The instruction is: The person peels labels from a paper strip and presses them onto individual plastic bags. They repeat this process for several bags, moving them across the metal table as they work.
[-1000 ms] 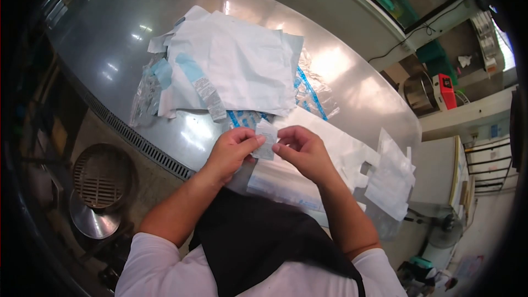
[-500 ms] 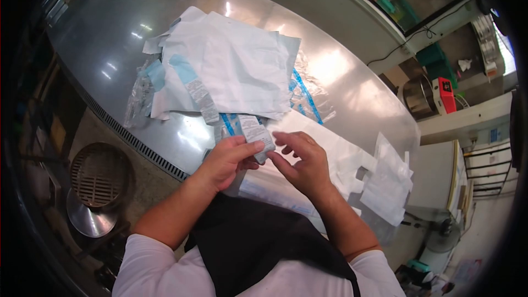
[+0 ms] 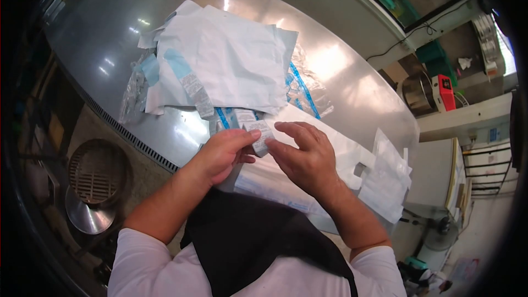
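Observation:
A short strip of printed labels [image 3: 259, 138], grey-white with small dark text, is pinched between the thumb and fingers of my left hand [image 3: 223, 157]. My right hand [image 3: 309, 159] is at the strip's right side, thumb and forefinger apart, with the thumb tip right at its edge. Just beyond, another label strip [image 3: 192, 85], pale blue at its top end, lies across a pile of white plastic bags [image 3: 231, 58]. Under my hands, more white bags [image 3: 286, 118] and a clear plastic packet [image 3: 269, 190] lie on the metal table.
The steel table [image 3: 99, 27] curves away on all sides. Crumpled clear wrapping with a blue stripe [image 3: 304, 89] sticks out right of the pile. Translucent bags [image 3: 386, 179] lie at the table's right end. On the floor at left stands a round slatted basket [image 3: 98, 173].
My right hand has shifted slightly right, its fingers still apart beside the label strip. My left hand keeps its pinch and has moved slightly up and left in view.

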{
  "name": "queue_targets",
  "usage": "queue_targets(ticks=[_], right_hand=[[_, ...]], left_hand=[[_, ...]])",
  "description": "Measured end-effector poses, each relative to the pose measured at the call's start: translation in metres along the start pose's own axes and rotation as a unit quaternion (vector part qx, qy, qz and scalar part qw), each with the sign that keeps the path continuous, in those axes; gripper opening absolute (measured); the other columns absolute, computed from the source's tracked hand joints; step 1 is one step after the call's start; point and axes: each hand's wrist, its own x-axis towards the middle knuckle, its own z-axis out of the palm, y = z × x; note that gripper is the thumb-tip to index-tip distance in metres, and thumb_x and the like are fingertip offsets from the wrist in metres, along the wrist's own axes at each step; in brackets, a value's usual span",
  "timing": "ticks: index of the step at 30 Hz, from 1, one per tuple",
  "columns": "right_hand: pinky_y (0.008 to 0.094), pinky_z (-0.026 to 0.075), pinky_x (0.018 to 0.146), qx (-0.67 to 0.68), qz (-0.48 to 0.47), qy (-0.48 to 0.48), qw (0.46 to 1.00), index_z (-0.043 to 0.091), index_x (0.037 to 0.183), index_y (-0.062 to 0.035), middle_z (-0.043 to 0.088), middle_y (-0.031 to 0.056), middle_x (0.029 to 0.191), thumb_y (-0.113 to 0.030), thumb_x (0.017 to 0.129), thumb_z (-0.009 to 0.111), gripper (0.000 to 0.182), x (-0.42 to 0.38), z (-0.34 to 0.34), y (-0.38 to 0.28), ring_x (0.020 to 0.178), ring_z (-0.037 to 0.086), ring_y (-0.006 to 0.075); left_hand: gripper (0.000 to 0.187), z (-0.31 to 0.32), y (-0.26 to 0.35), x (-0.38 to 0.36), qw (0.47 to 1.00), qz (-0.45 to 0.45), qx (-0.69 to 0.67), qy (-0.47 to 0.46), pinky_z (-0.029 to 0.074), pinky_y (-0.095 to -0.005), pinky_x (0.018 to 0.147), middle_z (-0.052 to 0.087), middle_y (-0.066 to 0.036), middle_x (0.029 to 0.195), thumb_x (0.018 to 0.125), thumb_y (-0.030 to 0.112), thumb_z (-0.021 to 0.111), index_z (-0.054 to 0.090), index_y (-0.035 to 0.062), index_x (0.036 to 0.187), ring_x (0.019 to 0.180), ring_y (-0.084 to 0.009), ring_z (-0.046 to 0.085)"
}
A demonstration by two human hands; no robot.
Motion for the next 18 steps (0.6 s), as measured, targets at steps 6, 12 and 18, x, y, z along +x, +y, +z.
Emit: queue_targets(ticks=[6, 12, 18], right_hand=[[0.0384, 0.052, 0.089, -0.005, -0.033, -0.004, 0.999, 0.075, 0.1, -0.017, 0.066, 0.0038, 0.12, -0.012, 0.078, 0.076, 0.022, -0.002, -0.002, 0.002, 0.112, 0.065, 0.0243], [0.0387, 0.053, 0.088, -0.004, -0.028, 0.0, 1.0, 0.076, 0.09, -0.0177, 0.07, 0.0036, 0.114, -0.009, 0.072, 0.079, 0.021, -0.001, -0.002, -0.001, 0.105, 0.068, 0.0255], [0.0381, 0.053, 0.088, 0.052, 0.014, 0.019, 0.998, 0.076, 0.09, -0.0158, 0.07, 0.0053, 0.111, -0.006, 0.073, 0.081, 0.02, -0.009, -0.008, -0.017, 0.105, 0.068, 0.0267]], left_hand=[[0.026, -0.004, 0.002, 0.005, 0.999, 0.007, 0.041, -0.005, 0.049, -0.0273, 0.077, 0.067, -0.001, 0.087, 0.102, 0.032, 0.064, 0.071, 0.007, 0.098, 0.083, -0.0106, 0.063], [0.028, -0.005, -0.001, 0.007, 0.998, 0.017, 0.056, 0.001, 0.049, -0.0269, 0.075, 0.066, -0.001, 0.082, 0.101, 0.033, 0.065, 0.07, 0.0063, 0.094, 0.077, -0.0122, 0.064], [0.026, -0.013, 0.002, 0.017, 0.999, 0.018, -0.001, 0.032, 0.05, -0.0282, 0.07, 0.066, -0.003, 0.082, 0.101, 0.032, 0.064, 0.068, 0.0063, 0.098, 0.076, -0.0147, 0.065]])
